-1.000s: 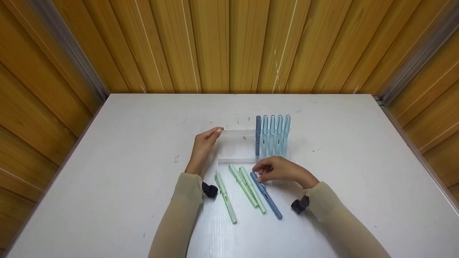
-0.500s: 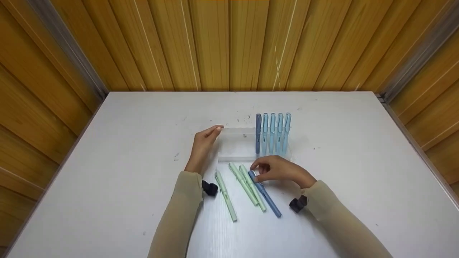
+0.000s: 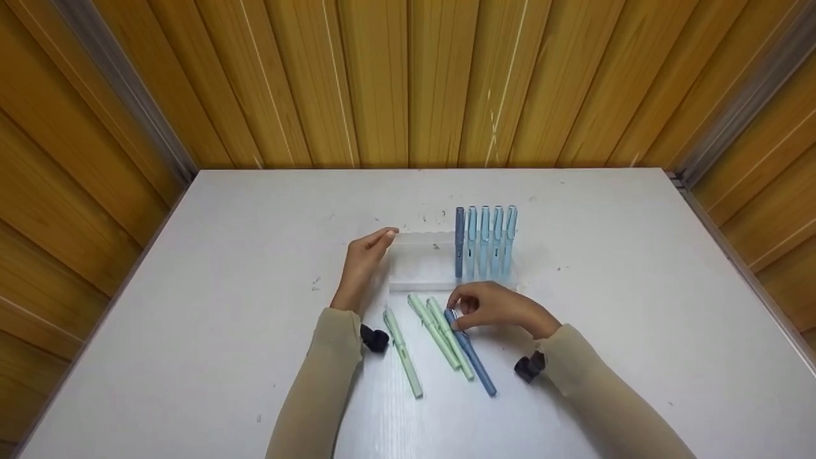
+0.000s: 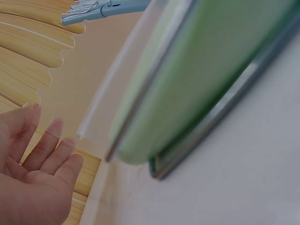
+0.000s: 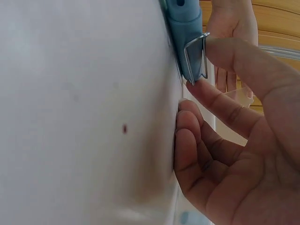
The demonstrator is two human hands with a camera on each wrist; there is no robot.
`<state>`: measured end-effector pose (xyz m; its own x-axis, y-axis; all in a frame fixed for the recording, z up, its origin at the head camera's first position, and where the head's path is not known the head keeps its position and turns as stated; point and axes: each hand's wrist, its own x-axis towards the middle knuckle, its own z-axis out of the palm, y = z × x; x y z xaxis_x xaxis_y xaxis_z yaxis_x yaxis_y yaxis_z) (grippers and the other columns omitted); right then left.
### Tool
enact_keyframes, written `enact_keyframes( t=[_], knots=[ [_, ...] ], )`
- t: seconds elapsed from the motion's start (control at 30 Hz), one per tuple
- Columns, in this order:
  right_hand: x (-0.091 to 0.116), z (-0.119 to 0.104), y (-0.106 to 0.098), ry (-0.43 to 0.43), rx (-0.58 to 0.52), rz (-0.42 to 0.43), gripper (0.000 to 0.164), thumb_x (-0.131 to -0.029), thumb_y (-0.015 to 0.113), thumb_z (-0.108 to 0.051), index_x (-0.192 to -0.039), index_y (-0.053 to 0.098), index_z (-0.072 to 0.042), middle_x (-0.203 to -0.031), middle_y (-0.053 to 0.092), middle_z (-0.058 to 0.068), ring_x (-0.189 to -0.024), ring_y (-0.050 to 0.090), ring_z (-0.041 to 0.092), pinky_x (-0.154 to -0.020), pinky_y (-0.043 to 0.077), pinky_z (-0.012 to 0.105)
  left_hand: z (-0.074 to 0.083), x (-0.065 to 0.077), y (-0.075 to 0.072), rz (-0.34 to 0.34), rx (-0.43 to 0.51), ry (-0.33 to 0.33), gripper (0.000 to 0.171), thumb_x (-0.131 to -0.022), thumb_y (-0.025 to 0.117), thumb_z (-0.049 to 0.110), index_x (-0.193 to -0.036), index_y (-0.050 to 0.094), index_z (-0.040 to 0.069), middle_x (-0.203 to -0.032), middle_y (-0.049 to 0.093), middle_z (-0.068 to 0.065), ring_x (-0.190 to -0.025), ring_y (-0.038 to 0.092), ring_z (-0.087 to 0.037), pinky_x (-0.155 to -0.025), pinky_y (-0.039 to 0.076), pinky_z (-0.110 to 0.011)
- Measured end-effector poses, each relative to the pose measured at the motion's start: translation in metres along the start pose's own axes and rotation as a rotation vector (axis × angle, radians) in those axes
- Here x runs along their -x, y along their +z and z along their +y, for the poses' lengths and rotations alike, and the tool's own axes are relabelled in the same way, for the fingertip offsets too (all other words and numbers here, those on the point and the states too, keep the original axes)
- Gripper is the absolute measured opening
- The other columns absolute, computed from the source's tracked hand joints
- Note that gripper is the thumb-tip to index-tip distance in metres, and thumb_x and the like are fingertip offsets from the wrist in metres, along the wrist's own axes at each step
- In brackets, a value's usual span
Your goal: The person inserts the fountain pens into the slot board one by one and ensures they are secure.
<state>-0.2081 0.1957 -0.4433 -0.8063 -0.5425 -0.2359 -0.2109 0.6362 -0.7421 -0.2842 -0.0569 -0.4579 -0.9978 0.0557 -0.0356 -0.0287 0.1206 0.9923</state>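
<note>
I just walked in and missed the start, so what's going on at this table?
A person's left hand holds a clear rack by its left edge, while the right hand pinches the clip end of a dark blue pen on the white table. Four light blue pens and another dark blue one stand in the rack; three green pens lie in front of it.

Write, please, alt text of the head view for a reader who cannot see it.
A right hand pinches one end of a blue pen beside three green pens on a white table; the left hand holds a clear rack bearing five upright pens.
</note>
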Motion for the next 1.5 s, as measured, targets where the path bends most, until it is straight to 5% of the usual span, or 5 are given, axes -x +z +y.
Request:
enact_keyframes(
  t=[0.83, 1.0, 1.5],
  knots=[
    [-0.0008, -0.0028, -0.0018, -0.053, 0.078, 0.02, 0.03, -0.082, 0.077, -0.027, -0.105, 0.066, -0.011, -0.077, 0.056, -0.001, -0.071, 0.049, 0.011, -0.064, 0.042, 0.022, 0.0024, -0.0005, 0.0009, -0.016, 0.014, 0.007, 0.035, -0.094, 0.061, 0.04, -0.12, 0.068, 0.018, -0.131, 0.062, 0.001, -0.132, 0.049, -0.018, -0.112, 0.038, -0.039],
    [-0.0015, -0.0046, -0.0001, -0.005, 0.091, 0.041, 0.027, -0.082, 0.077, -0.022, -0.106, 0.066, -0.015, -0.079, 0.056, -0.001, -0.075, 0.05, 0.013, -0.069, 0.044, 0.026, 0.0028, -0.0014, 0.0003, -0.011, 0.007, -0.006, 0.036, -0.094, 0.061, 0.039, -0.121, 0.068, 0.017, -0.132, 0.062, 0.001, -0.132, 0.049, -0.017, -0.112, 0.038, -0.037],
    [-0.0009, 0.0008, -0.0028, -0.029, 0.026, 0.051, 0.023, -0.083, 0.075, -0.017, -0.105, 0.068, -0.014, -0.079, 0.058, -0.002, -0.074, 0.052, 0.012, -0.067, 0.045, 0.025, -0.0002, -0.0001, -0.0003, -0.016, 0.021, 0.007, 0.035, -0.094, 0.061, 0.038, -0.12, 0.069, 0.017, -0.131, 0.062, -0.001, -0.132, 0.049, -0.019, -0.112, 0.037, -0.038]
  ],
)
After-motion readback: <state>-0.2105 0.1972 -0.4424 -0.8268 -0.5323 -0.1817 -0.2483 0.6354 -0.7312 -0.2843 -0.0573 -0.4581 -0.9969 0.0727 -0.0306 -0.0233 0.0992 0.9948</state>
